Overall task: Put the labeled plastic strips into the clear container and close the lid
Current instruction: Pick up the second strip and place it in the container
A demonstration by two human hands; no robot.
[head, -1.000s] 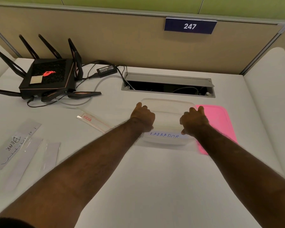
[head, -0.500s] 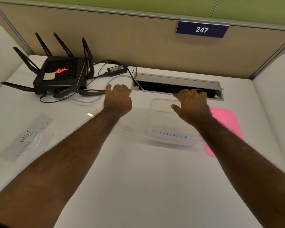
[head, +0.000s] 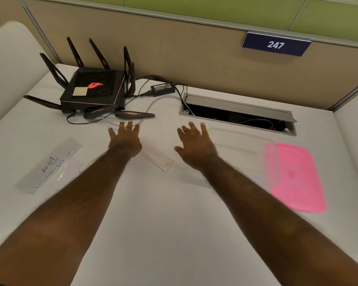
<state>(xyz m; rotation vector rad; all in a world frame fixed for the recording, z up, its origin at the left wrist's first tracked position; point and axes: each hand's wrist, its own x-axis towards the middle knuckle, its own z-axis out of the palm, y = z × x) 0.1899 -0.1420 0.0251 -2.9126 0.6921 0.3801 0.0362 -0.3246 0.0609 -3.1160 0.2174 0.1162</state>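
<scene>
From my seat I see both bare forearms reaching out over the white counter [head: 174,234], nothing lying on the near stretch of it. My left hand [head: 125,141] is spread flat, fingers apart and empty, its heel over the far end of a clear plastic strip with a red outline [head: 156,158] that lies slantwise between the two wrists — whether the palm actually touches it I cannot tell. My right hand [head: 195,146] is open too, fingers fanned, holding nothing, just left of the clear container [head: 244,149].

The container is blurred and hard to read; it sits on the counter with its right edge overlapping the pink lid [head: 298,178], which lies flat and off the container. What is inside it I cannot make out.

Off to the left, well apart from the hands, a labeled strip reading "BEAR" [head: 48,165] lies at an angle, with more clear strips [head: 68,169] beside and partly under it.

Farther back, a black router [head: 95,89] with its antennas up stands at the left, its red logo lit, cables trailing to a power adapter [head: 162,87]. A grey cable hatch [head: 238,112] is let into the counter behind the container — and on the beige partition above hangs a blue plate marked 247 [head: 276,44].
</scene>
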